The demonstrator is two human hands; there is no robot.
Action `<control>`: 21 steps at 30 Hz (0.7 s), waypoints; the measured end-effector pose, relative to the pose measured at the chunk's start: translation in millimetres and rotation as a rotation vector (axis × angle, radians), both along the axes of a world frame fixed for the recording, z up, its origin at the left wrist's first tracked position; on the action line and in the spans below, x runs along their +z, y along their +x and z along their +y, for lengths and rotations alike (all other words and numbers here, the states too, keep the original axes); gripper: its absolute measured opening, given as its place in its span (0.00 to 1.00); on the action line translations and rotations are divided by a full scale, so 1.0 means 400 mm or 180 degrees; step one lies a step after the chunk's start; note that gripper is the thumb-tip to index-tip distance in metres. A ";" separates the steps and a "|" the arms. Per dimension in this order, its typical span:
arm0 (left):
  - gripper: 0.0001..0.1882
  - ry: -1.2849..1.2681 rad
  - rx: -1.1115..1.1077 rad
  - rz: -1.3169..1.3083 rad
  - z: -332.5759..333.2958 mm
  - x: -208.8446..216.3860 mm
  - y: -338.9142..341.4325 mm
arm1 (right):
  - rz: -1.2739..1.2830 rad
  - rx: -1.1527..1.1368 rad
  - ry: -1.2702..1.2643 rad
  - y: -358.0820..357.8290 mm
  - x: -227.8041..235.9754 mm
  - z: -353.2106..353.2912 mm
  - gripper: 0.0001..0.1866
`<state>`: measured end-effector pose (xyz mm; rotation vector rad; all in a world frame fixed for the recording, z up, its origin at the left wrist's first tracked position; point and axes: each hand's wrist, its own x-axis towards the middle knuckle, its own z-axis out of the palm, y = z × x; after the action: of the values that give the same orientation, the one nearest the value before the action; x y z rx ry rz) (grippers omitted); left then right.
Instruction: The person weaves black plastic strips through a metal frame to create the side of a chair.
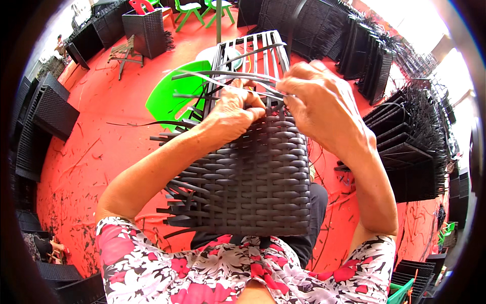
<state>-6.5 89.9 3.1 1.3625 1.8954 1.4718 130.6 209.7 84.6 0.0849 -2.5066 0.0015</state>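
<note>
A dark, partly woven wicker panel (253,182) lies over my lap, with loose strip ends sticking out along its left side. Beyond the woven part, its frame shows bare lengthwise slats (257,48). My left hand (235,109) is curled at the upper edge of the weave, fingers closed on the flat plastic strips there. Just to its right, my right hand (324,101) pinches a dark strip (228,75) that crosses the slats and runs out to the left. Its fingertips are slightly blurred and partly hide the strip's end.
A bright green plastic chair (177,93) stands just beyond the panel on the red floor (109,137). Stacks of black wicker panels (405,147) line the right, with more (45,116) at the left. A dark wicker box (147,33) is at the back. Strip scraps litter the floor.
</note>
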 end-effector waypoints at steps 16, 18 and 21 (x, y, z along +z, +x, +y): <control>0.10 -0.0569 -0.0198 0.0567 -0.109 -0.001 -0.061 | -0.0594 0.0349 -0.1879 -0.053 -0.068 -0.036 0.09; 0.09 -0.0637 -0.0179 -0.0128 -0.102 -0.039 -0.062 | -0.0859 0.0394 -0.1558 -0.055 -0.053 -0.049 0.08; 0.09 -0.0381 -0.0057 0.1346 -0.093 -0.069 -0.062 | -0.1363 0.0395 -0.1307 -0.059 -0.036 -0.050 0.08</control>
<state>-31.4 52.7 -24.3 1.7302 2.1713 1.1013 107.2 189.6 70.1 0.0755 -2.8615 0.6439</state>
